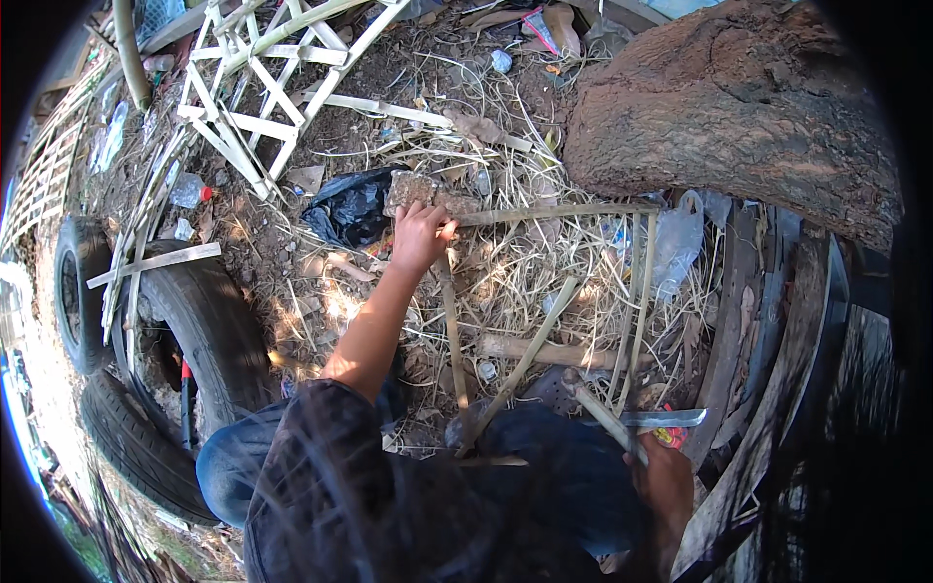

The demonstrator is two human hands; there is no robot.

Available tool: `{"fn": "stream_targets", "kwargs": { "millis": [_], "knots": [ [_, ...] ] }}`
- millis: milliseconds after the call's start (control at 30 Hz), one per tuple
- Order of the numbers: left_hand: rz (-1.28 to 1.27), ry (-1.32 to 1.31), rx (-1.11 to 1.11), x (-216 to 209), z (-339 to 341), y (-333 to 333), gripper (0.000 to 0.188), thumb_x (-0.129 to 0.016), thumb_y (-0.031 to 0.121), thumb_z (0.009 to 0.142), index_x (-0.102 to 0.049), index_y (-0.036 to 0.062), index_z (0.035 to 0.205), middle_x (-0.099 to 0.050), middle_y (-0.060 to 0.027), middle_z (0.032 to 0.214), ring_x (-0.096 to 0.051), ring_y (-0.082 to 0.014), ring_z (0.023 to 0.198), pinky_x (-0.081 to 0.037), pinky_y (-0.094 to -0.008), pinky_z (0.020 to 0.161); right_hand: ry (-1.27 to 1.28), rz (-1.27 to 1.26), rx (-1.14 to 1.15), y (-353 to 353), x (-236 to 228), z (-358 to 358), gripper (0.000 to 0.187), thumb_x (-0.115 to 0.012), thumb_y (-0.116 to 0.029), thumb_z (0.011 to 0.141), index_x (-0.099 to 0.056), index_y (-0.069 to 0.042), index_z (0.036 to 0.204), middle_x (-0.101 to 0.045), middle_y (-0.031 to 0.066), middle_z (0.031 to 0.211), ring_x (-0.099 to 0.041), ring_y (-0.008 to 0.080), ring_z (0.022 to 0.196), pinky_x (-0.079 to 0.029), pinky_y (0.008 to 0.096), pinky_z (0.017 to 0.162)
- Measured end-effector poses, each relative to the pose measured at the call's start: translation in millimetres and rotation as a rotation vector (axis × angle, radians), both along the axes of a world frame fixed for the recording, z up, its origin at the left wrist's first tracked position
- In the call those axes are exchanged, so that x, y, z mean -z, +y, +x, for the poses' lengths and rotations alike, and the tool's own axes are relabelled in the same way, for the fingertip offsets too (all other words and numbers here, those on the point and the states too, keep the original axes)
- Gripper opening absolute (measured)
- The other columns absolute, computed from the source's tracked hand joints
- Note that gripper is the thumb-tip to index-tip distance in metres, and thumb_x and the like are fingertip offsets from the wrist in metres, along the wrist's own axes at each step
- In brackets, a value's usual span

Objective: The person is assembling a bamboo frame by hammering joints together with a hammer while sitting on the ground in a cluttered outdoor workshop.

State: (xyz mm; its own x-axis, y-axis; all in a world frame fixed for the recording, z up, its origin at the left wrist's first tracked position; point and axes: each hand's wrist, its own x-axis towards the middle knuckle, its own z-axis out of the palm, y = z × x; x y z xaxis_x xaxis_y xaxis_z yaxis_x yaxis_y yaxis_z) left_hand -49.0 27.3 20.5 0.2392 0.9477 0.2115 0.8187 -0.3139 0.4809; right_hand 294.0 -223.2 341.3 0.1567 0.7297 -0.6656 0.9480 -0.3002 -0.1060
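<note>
My left hand (pixel 423 238) is closed around the left end of a flat bamboo strip (pixel 554 214), against a rough brown block (pixel 413 190). Down from that corner runs another bamboo strip (pixel 451 321). At the strip's right end, two thin strips (pixel 640 291) slant toward me. A separate bamboo strip (pixel 525 360) lies diagonally between them, its lower end near my legs. At the lower right, my right hand (pixel 666 481) grips a short round stick (pixel 607 418). A machete-like blade (pixel 666 418) lies just beyond that hand; its handle is hidden.
A bamboo lattice (pixel 277 87) lies at the far left, above old tyres (pixel 209 321). A thick tree trunk (pixel 729 126) fills the far right. Shavings (pixel 525 175), a black plastic bag (pixel 352 206) and a clear bag (pixel 677 243) litter the ground. Planks (pixel 743 321) line the right side.
</note>
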Motion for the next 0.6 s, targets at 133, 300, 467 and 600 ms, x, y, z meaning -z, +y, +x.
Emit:
{"fn": "stream_targets", "kwargs": {
  "millis": [133, 300, 467, 600],
  "knots": [
    [-0.033, -0.030, -0.005, -6.3, 0.5, 7.4, 0.026, -0.079, 0.033, 0.073, -0.064, 0.0136, 0.078, -0.065, 0.0003, 0.074, -0.057, -0.0231, 0.082, -0.037, -0.0393, 0.079, -0.040, -0.066, -0.001, 1.6, -2.5, 0.5, 0.029, -0.068, -0.024, 0.086, -0.062, -0.007, 0.108, -0.067, 0.0229, 0.084, -0.064, 0.0437, 0.081, -0.049, 0.0509, 0.071],
    [-0.169, -0.042, -0.158, -12.3, 7.5, 6.4, 0.033, -0.082, 0.038, 0.070, -0.063, 0.0122, 0.080, -0.066, 0.0002, 0.076, -0.057, -0.0238, 0.086, -0.035, -0.0412, 0.083, -0.044, -0.020, -0.005, 1.9, -4.9, -3.8, 0.032, -0.067, -0.027, 0.087, -0.062, -0.007, 0.111, -0.066, 0.0241, 0.083, -0.064, 0.0441, 0.082, -0.049, 0.0521, 0.072],
    [-0.134, -0.064, -0.144, -19.6, 3.4, 8.1, 0.028, -0.075, 0.029, 0.076, -0.058, 0.0099, 0.087, -0.065, -0.0068, 0.080, -0.056, -0.0283, 0.084, -0.036, -0.0412, 0.081, -0.072, -0.132, 0.013, 7.0, -7.7, -4.3, 0.034, -0.067, -0.030, 0.087, -0.062, -0.007, 0.112, -0.066, 0.0246, 0.085, -0.064, 0.0451, 0.083, -0.049, 0.0531, 0.073],
    [-0.239, -0.565, -0.270, -3.7, -2.1, 3.2, 0.016, -0.050, 0.013, 0.086, -0.046, 0.0018, 0.097, -0.055, -0.0147, 0.079, -0.053, -0.0302, 0.080, -0.044, -0.0413, 0.075, -0.049, -0.053, 0.006, 3.7, -6.8, -5.6, 0.032, -0.067, -0.027, 0.086, -0.062, -0.008, 0.111, -0.067, 0.0241, 0.086, -0.064, 0.0451, 0.084, -0.049, 0.0531, 0.073]
  ]
}}
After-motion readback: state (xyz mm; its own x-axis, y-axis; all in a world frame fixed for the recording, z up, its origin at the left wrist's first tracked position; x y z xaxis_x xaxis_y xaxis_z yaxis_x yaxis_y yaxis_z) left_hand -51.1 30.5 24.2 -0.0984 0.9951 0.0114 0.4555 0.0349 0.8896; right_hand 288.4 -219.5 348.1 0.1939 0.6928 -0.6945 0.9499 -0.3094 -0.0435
